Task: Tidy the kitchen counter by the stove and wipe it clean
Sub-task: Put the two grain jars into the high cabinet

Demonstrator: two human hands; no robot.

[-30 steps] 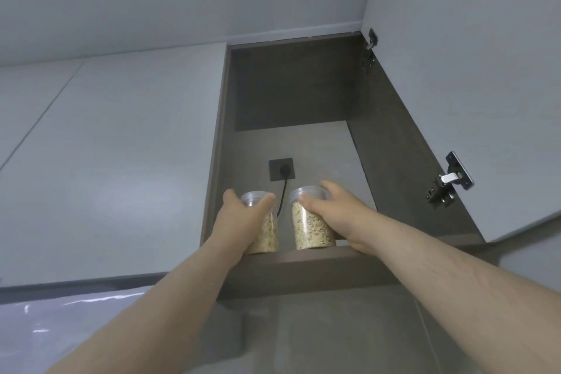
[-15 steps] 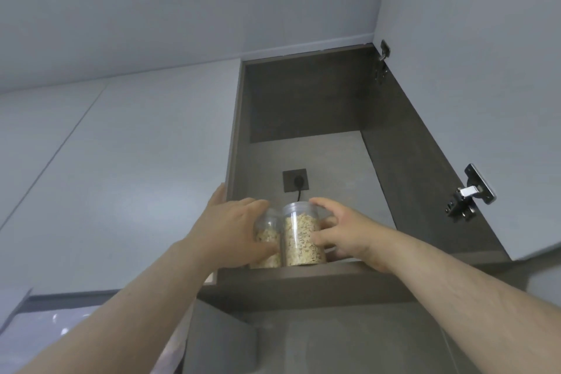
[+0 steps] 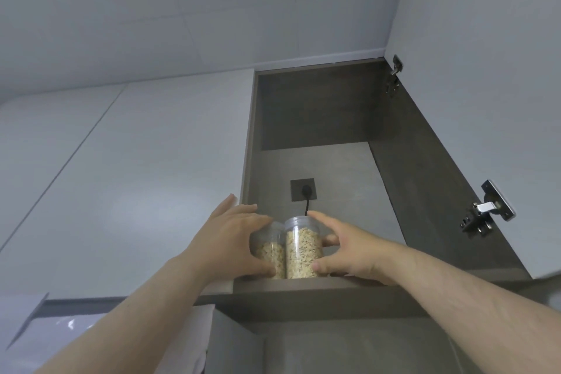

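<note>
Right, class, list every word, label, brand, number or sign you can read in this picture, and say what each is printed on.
None: no text can be read anywhere.
The left jar and the right jar, both clear and holding oats, show no label on the sides in view.
The socket in the cupboard and the lower hinge show no readable marking.

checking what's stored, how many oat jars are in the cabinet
2. Both stand side by side at the shelf front: left jar gripped by the left hand, right jar by the right hand. None seems hidden.
</note>
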